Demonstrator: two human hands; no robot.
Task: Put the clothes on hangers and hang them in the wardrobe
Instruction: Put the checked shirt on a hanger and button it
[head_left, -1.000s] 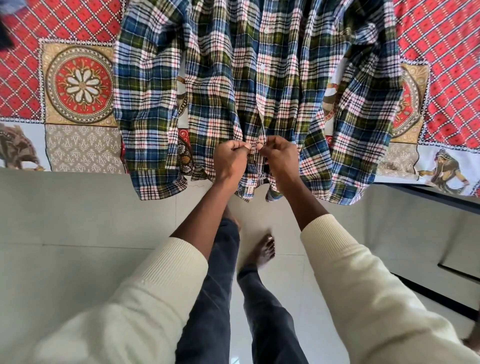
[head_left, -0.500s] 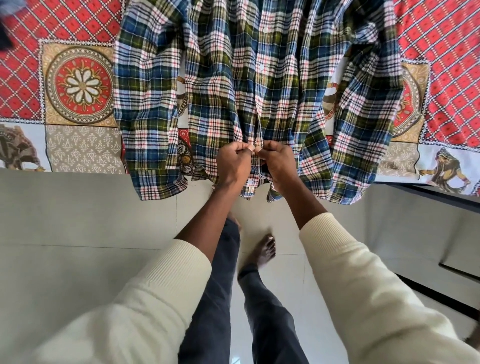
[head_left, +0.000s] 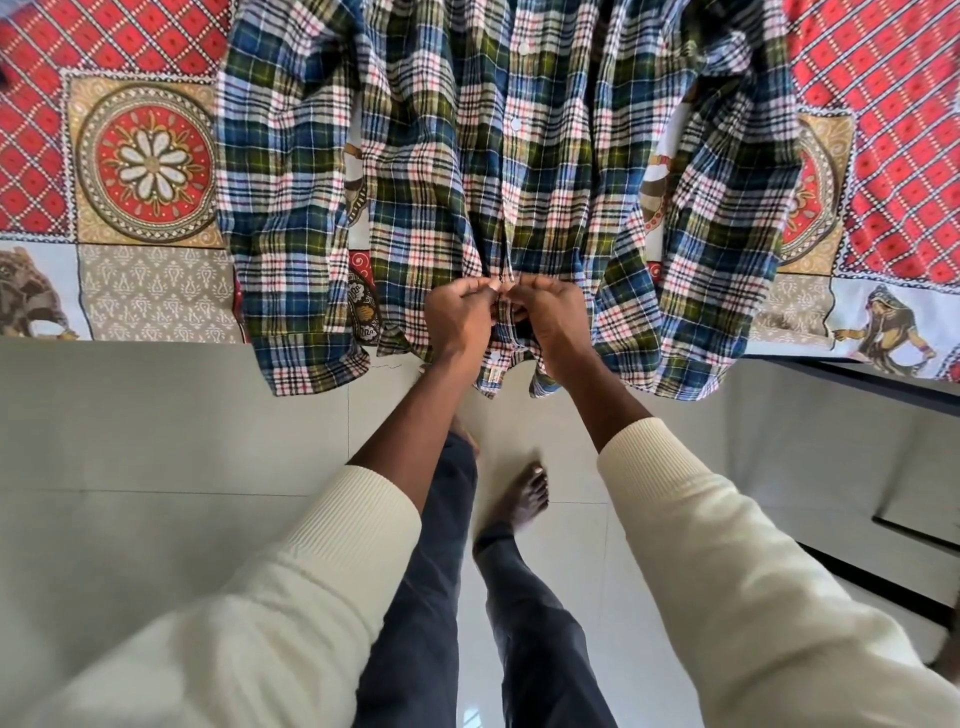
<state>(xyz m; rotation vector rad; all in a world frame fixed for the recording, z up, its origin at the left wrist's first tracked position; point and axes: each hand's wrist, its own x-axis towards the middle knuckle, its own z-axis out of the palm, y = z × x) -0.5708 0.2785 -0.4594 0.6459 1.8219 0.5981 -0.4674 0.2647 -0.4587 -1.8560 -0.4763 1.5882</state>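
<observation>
One plaid shirt (head_left: 498, 171) is laid front-up on a bed, over a patterned bedspread (head_left: 145, 166); hem and both cuffs hang past the bed edge toward the person. Two hands are seen, one shirt, no hanger in view. Two white buttons (head_left: 516, 123) are counted on the placket above the hands, a third lower by the hem.

The left hand (head_left: 460, 319) and right hand (head_left: 550, 322) are brought together at the lower placket, knuckles almost touching. Fingers of both are curled and the placket cloth is pinched between them, left side by the left hand, right side by the right; whether a button is held cannot be told.

The bed edge runs across the view just under the hands. Pale tiled floor (head_left: 156, 441) is seen below it, open on the left; a dark frame (head_left: 883, 379) is seen at right, well apart. Cream sleeves (head_left: 727, 545) are pushed up the forearms. One bare foot (head_left: 530, 493) is seen on the floor below the hem.
</observation>
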